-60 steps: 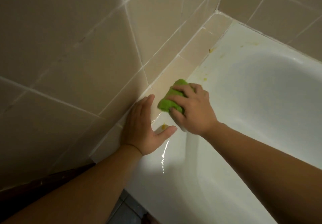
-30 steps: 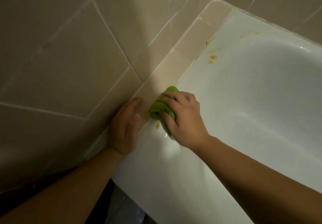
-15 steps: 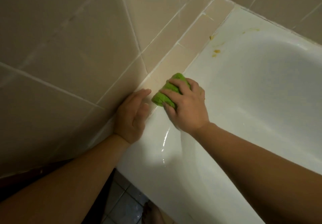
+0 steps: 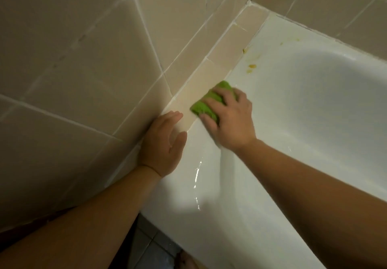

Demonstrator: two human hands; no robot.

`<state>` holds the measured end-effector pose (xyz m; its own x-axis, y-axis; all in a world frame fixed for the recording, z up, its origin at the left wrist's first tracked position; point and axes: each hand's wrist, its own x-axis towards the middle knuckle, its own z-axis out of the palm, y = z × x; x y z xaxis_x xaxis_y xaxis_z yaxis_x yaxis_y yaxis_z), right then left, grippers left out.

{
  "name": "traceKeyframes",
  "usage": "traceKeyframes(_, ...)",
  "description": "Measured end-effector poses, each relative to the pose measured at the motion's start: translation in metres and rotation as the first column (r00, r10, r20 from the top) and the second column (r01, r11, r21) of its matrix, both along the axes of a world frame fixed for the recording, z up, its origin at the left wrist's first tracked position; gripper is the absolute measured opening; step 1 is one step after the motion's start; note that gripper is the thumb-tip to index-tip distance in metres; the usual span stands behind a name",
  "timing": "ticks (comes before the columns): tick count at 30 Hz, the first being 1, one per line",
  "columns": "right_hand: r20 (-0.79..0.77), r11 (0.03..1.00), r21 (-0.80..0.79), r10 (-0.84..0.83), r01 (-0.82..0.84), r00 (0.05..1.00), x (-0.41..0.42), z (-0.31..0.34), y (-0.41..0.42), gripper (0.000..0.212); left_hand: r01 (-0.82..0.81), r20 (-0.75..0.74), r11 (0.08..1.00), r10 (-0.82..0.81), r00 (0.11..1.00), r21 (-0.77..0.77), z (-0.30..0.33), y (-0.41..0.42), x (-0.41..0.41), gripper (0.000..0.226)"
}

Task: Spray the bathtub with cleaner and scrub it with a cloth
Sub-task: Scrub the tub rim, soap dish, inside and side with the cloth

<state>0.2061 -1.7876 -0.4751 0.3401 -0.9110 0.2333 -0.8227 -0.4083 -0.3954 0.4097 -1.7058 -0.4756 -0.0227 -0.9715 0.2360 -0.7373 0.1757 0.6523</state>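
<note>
Fingers (image 4: 211, 120) of the right hand (image 4: 229, 122) curl round the green cloth (image 4: 206, 104), pressing it on the bathtub (image 4: 303, 105) rim beside the tiled ledge (image 4: 217, 65); left hand (image 4: 162, 145) lies flat, fingers straight, bracing on that ledge; yellow stains (image 4: 252, 66) wait further along; the rim looks wet, so a braced palm could slip.

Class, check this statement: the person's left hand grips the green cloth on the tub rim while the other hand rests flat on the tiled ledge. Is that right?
Not quite. In the head view the right hand has its grip on the green cloth on the tub rim, while the left hand rests flat on the tiled ledge. The rest stands.
</note>
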Motion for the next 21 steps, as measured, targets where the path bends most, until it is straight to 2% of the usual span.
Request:
traceKeyframes(3, -0.037, 0.957, -0.072, 0.279, -0.281, 0.959, -0.022, -0.015, 0.012, 0.039, 0.015, 0.079, 1.0, -0.017, 0.997, 0.024, -0.002, -0.009, -0.005, 0.052)
traceKeyframes(4, -0.062, 0.943, -0.082, 0.317, -0.322, 0.946, -0.031, -0.017, 0.002, 0.04, 0.022, 0.113, 0.999, -0.025, 0.993, 0.027, -0.003, -0.014, -0.008, 0.053)
traceKeyframes(6, -0.092, 0.966, -0.093, 0.232, -0.24, 0.968, -0.042, -0.015, -0.031, 0.04, 0.035, 0.199, 0.999, -0.038, 0.979, 0.018, -0.003, -0.024, -0.014, 0.058)
traceKeyframes(9, -0.044, 0.997, -0.05, -0.061, 0.059, 0.997, -0.04, -0.002, -0.079, 0.035, 0.035, 0.294, 0.998, -0.051, 0.955, 0.06, -0.002, -0.037, -0.022, 0.07)
traceKeyframes(11, -0.008, 0.983, -0.005, -0.182, 0.182, 0.983, -0.03, 0.001, -0.084, 0.032, 0.038, 0.344, 0.993, -0.073, 0.936, 0.109, -0.001, -0.047, -0.028, 0.078)
traceKeyframes(13, 0.012, 0.99, -0.022, -0.139, 0.14, 0.99, -0.03, -0.005, -0.074, 0.031, 0.056, 0.38, 0.993, -0.093, 0.92, 0.108, 0.0, -0.061, -0.037, 0.083)
traceKeyframes(17, -0.058, 0.971, -0.113, 0.207, -0.212, 0.977, -0.067, -0.025, -0.085, 0.037, 0.061, 0.385, 0.981, -0.129, 0.914, 0.182, 0.001, -0.097, -0.061, 0.098)
traceKeyframes(19, -0.108, 0.979, -0.108, 0.161, -0.173, 0.981, -0.081, -0.025, -0.118, 0.04, 0.051, 0.388, 0.97, -0.142, 0.911, 0.237, 0.002, -0.11, -0.073, 0.109)
traceKeyframes(21, -0.072, 0.996, -0.087, -0.033, 0.026, 0.997, -0.09, -0.017, -0.151, 0.038, 0.026, 0.4, 0.963, -0.135, 0.906, 0.268, 0.004, -0.121, -0.084, 0.116)
